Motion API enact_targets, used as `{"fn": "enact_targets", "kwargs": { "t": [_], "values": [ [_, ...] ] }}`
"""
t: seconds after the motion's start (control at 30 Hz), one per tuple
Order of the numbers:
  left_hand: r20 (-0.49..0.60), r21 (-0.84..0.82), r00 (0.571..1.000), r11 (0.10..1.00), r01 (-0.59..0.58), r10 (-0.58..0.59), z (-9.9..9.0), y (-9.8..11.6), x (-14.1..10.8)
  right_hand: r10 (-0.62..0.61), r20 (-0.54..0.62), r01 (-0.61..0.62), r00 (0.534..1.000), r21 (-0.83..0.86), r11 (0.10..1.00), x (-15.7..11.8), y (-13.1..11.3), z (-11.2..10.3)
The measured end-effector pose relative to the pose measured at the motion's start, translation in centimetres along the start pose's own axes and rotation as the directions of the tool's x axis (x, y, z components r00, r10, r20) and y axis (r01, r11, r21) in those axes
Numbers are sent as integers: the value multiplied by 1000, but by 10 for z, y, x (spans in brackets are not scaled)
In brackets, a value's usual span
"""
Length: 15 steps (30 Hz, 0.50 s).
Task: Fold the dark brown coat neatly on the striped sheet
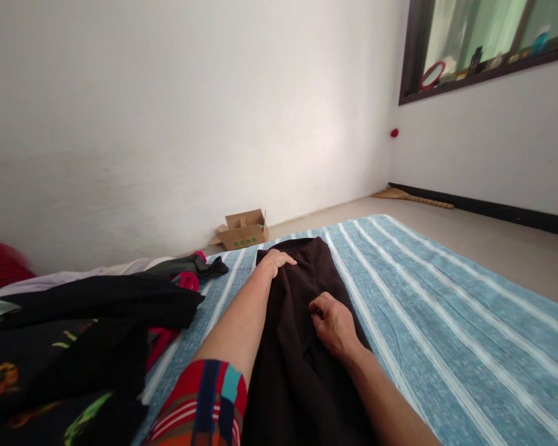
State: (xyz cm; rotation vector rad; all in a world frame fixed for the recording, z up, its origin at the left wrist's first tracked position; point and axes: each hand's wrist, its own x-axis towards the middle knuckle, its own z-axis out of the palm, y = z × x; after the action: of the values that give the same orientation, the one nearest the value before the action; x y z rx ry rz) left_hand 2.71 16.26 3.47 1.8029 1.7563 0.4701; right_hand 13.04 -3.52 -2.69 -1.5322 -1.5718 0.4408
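Our left fingers (287, 259) lie outstretched and flat on the dark brown garment (302, 297), close to its far end, resting on it rather than gripping. Our right fingers (317, 305) curl in over it, nearer to us; we cannot quite tell from this angle whether they pinch a fold. The garment runs beneath both sets of fingers and back toward us, on the blue striped sheet (446, 297). Left of our fingers we see a heap of clothes (121, 300); beyond them, a cardboard box (242, 237) stands by the wall (190, 124).
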Motion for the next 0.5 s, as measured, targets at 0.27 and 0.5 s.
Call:
{"fn": "enact_targets", "kwargs": {
  "t": [0.27,0.5],
  "values": [
    [89,-139,996,990,3,10,-3,3,-2,7,-2,-7,1000,-17,1000,1,-2,-1],
    [117,-176,993,983,51,-30,-1,5,1,3,-17,-3,1000,-27,1000,0,-4,-2]
  ]
}}
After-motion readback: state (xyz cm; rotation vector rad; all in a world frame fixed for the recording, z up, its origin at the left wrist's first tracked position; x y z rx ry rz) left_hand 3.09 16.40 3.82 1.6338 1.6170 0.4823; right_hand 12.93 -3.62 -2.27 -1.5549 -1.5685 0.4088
